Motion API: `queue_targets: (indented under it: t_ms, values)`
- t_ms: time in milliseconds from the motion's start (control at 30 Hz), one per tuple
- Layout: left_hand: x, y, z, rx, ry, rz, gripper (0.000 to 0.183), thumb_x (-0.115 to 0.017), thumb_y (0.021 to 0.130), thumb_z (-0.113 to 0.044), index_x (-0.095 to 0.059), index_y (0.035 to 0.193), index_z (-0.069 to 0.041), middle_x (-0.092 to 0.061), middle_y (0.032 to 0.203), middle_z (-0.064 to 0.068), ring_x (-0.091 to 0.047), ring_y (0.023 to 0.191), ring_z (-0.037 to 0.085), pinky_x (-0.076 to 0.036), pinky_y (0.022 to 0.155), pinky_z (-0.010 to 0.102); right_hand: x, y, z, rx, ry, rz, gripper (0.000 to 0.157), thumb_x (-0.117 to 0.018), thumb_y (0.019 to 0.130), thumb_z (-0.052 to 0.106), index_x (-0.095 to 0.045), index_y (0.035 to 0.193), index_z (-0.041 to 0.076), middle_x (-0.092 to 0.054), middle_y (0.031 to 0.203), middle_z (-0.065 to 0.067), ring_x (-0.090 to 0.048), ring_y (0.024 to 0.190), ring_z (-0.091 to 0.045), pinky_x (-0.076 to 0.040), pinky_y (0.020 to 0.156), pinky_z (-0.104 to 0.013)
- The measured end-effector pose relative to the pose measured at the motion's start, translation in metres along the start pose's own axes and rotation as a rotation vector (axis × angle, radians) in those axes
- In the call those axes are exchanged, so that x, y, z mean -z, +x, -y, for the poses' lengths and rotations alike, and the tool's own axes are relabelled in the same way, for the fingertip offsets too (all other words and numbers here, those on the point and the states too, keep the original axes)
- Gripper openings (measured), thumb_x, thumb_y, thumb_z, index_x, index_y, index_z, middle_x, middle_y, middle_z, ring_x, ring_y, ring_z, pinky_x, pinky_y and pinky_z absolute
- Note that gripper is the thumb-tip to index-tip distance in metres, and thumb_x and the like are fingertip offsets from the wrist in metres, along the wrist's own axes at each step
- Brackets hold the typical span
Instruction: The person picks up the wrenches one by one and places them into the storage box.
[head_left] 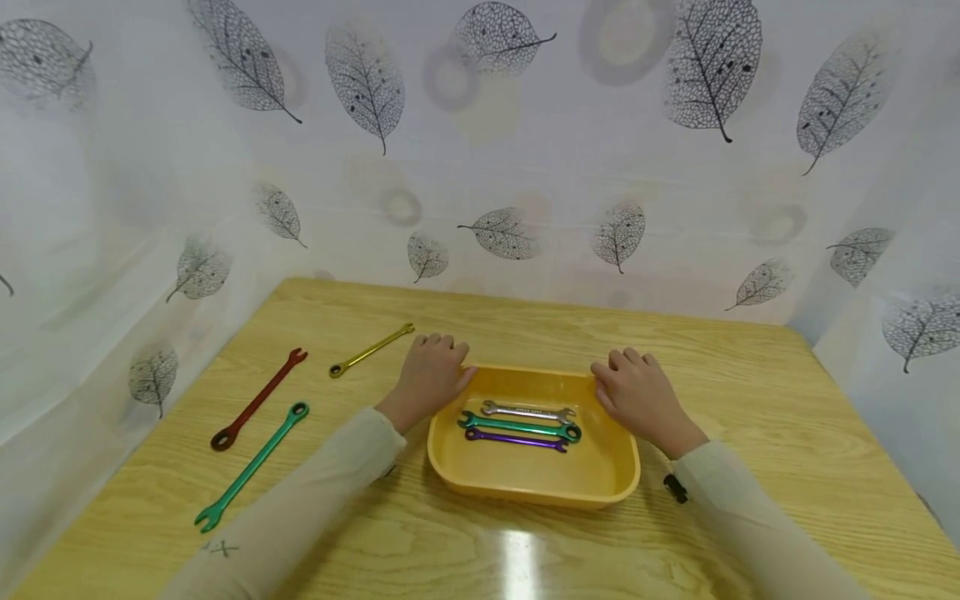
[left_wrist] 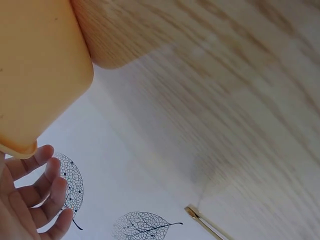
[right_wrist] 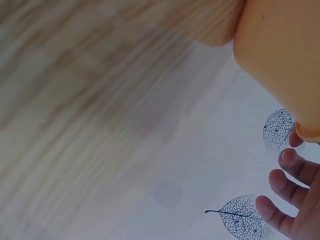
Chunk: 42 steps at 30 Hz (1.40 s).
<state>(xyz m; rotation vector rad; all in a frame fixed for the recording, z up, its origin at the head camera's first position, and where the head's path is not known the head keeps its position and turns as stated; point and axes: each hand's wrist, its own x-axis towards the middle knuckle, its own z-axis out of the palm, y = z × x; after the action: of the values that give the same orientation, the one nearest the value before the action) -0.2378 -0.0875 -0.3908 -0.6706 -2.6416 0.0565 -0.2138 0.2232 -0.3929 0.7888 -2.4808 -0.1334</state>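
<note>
A yellow plastic bin [head_left: 540,479] stands on the table in the head view. Inside it lie three wrenches side by side: a silver wrench [head_left: 527,412], a green wrench [head_left: 504,424] and a purple wrench [head_left: 517,439]. My left hand [head_left: 432,375] grips the rim at the far left corner, thumb over the edge. At the far right corner, my right hand [head_left: 643,392] holds the rim in the same way. Both wrist views show the bin's outer wall [left_wrist: 40,65], with an index finger under the rim and the other fingers loosely bent. The left thumb is hidden in the left wrist view.
Left of the bin, a red wrench [head_left: 258,402], a second green wrench [head_left: 255,467] and a gold wrench [head_left: 372,348] lie on the wooden table [head_left: 750,392]. A white leaf-patterned curtain [head_left: 540,167] hangs behind the table and along its sides.
</note>
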Motion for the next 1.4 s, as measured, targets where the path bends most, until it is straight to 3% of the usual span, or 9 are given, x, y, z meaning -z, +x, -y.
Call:
queue_targets:
  t_ms: [433, 700, 867, 1100, 1400]
  values:
    - [0.002, 0.000, -0.001, 0.038, -0.005, 0.032, 0.038, -0.059, 0.088, -0.044, -0.066, 0.106, -0.011, -0.067, 0.094, 0.009, -0.061, 0.088, 0.026, -0.048, 0.081, 0.041, -0.002, 0.000, 0.001, -0.020, 0.000, 0.006, 0.007, -0.061, 0.083, 0.016, -0.056, 0.082, 0.011, -0.042, 0.068, -0.005, -0.035, 0.063, -0.020, -0.030, 0.058, -0.033]
    - [-0.001, 0.000, 0.002, -0.051, -0.035, -0.076, 0.028, -0.066, 0.084, -0.036, -0.060, 0.095, -0.011, -0.063, 0.085, 0.006, -0.061, 0.082, 0.024, -0.048, 0.077, 0.039, -0.003, 0.000, 0.002, -0.020, 0.000, -0.008, 0.007, -0.063, 0.082, 0.015, -0.057, 0.082, 0.011, -0.041, 0.068, -0.005, -0.034, 0.062, -0.019, -0.027, 0.058, -0.031]
    - [-0.001, 0.000, 0.004, -0.106, -0.062, -0.092, 0.028, -0.067, 0.083, -0.033, -0.057, 0.097, -0.011, -0.060, 0.084, 0.005, -0.060, 0.079, 0.023, -0.048, 0.077, 0.039, -0.004, 0.000, 0.001, -0.016, 0.000, -0.014, 0.007, -0.063, 0.082, 0.015, -0.057, 0.081, 0.011, -0.041, 0.067, -0.005, -0.033, 0.062, -0.019, -0.025, 0.057, -0.031]
    - [0.005, -0.001, 0.004, -0.117, -0.081, -0.084, 0.033, -0.068, 0.083, -0.034, -0.058, 0.105, -0.012, -0.061, 0.089, 0.006, -0.061, 0.081, 0.023, -0.048, 0.078, 0.039, -0.005, 0.000, 0.001, -0.022, 0.009, -0.013, 0.007, -0.063, 0.082, 0.015, -0.058, 0.082, 0.011, -0.041, 0.067, -0.005, -0.034, 0.062, -0.019, -0.026, 0.058, -0.031]
    - [0.024, -0.008, 0.009, -0.115, -0.096, -0.113, 0.035, -0.069, 0.081, -0.034, -0.059, 0.106, -0.011, -0.061, 0.091, 0.006, -0.061, 0.083, 0.023, -0.050, 0.082, 0.041, -0.004, 0.001, 0.002, -0.028, 0.014, -0.003, 0.006, -0.063, 0.083, 0.014, -0.058, 0.082, 0.010, -0.042, 0.068, -0.005, -0.035, 0.063, -0.020, -0.026, 0.058, -0.032]
